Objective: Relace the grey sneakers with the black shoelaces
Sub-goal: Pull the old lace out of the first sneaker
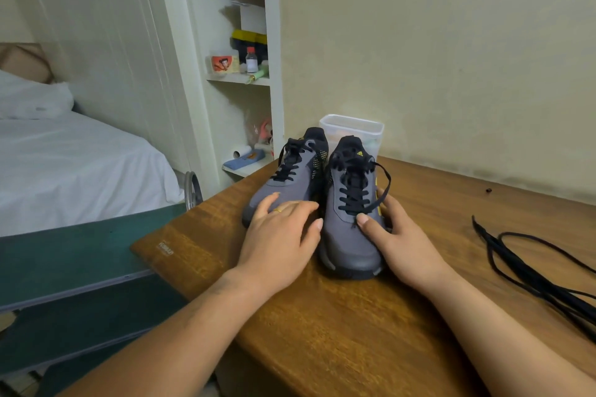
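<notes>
While the right hand (403, 242) grips the right sneaker (345, 235) and the left hand (280, 235) lies flat, an arm could sweep the black shoelaces (541, 290) off.

We face a pale cream wall (451, 42) behind a brown wooden counter (338, 342). On our left a white built-in shelf (240, 80) holds small clutter. Beyond it is a bed (84, 167) with white sheets and a pillow (32, 97). A dark green panel (64, 255) adjoins the counter.
</notes>
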`<action>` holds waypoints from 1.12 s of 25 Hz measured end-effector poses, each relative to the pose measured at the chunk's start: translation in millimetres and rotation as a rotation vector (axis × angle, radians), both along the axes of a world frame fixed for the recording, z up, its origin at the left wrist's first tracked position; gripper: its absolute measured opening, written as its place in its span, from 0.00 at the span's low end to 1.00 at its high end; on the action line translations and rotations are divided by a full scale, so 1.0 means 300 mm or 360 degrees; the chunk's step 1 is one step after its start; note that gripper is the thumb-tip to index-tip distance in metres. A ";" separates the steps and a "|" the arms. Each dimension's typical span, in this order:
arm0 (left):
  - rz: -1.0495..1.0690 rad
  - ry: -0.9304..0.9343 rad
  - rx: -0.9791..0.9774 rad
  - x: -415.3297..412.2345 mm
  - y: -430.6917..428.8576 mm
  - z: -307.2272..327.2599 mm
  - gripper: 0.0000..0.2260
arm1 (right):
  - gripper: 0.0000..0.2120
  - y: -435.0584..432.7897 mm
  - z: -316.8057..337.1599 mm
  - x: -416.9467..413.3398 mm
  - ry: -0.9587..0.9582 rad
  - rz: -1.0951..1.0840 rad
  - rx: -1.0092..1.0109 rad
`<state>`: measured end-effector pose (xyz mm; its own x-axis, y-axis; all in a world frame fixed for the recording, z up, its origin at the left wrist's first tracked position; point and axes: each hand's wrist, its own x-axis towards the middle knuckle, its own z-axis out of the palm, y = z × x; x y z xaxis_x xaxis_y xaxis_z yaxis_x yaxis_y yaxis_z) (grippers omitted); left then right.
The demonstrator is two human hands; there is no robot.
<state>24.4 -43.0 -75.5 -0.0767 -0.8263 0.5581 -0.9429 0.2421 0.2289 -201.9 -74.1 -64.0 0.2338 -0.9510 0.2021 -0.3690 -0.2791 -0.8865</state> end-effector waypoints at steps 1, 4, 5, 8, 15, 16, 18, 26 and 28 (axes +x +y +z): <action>0.0037 -0.0003 -0.0051 0.007 -0.013 -0.003 0.15 | 0.22 0.003 0.004 0.002 -0.0003 0.0001 0.0009; 0.0059 0.0071 -0.0171 0.001 -0.045 -0.012 0.13 | 0.25 -0.004 -0.008 -0.001 -0.0010 0.0002 0.0003; 0.0003 0.0144 -0.0160 -0.008 -0.043 -0.011 0.14 | 0.25 -0.005 -0.009 -0.001 -0.0013 0.0001 0.0006; -0.0214 0.0695 0.0147 -0.051 -0.061 -0.005 0.21 | 0.25 -0.003 -0.012 0.002 -0.0016 -0.0002 0.0002; -0.0404 0.1277 0.0466 -0.122 -0.060 -0.016 0.10 | 0.15 0.014 0.019 -0.028 -0.0115 -0.0208 0.0056; -0.0399 0.1319 0.0438 -0.119 -0.041 -0.016 0.09 | 0.14 0.013 0.023 -0.037 -0.0175 -0.0290 0.0043; -0.0378 0.1347 0.0398 -0.117 -0.003 -0.012 0.12 | 0.11 0.018 0.028 -0.039 -0.0269 -0.0307 0.0054; -0.0291 0.1236 0.0378 -0.138 0.018 -0.008 0.18 | 0.12 -0.060 0.151 -0.035 -0.0954 -0.0147 -0.0002; -0.0288 0.1259 0.0378 -0.138 0.023 -0.009 0.18 | 0.10 -0.121 0.172 -0.049 -0.1588 -0.0120 0.0251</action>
